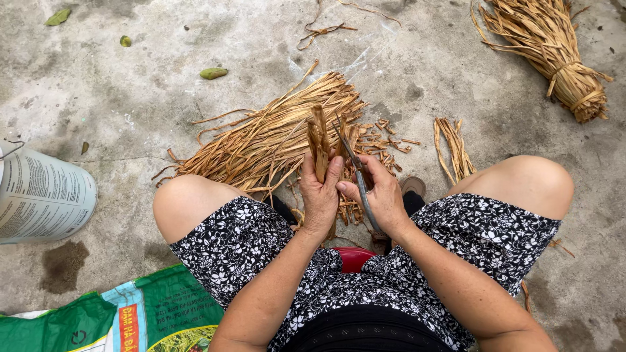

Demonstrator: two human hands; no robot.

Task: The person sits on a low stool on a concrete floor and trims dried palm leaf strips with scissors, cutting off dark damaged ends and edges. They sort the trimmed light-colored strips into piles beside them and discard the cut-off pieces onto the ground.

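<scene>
Left hand [321, 195]: clenched around a short bunch of dried strips [318, 140], held upright between the knees.
Right hand [380, 195]: grasping a thin metal blade [357, 179], tip angled up against the bunch, handle end below the palm.
Step in hand, by judgement: trimming or splitting the held strips with the blade; next move calls for a firm grip on the bunch and a controlled stroke clear of the left thumb.
Just beyond the hands: loose pile of dried strips [267, 137] fanned on the concrete floor [130, 98], short cut scraps [385, 140] scattered at its right edge.
Right of the hands: small separate bundle [453, 150] lying beside the knee.
Far beyond, to the right: tied sheaf [561, 58], bound with a strip.
Below the wrists: red stool [352, 257], partly hidden by patterned cloth.
Well left: white printed container [42, 195] on its side; green woven sack [130, 313] nearer the body.
Scattered green leaves [213, 73] far left.
</scene>
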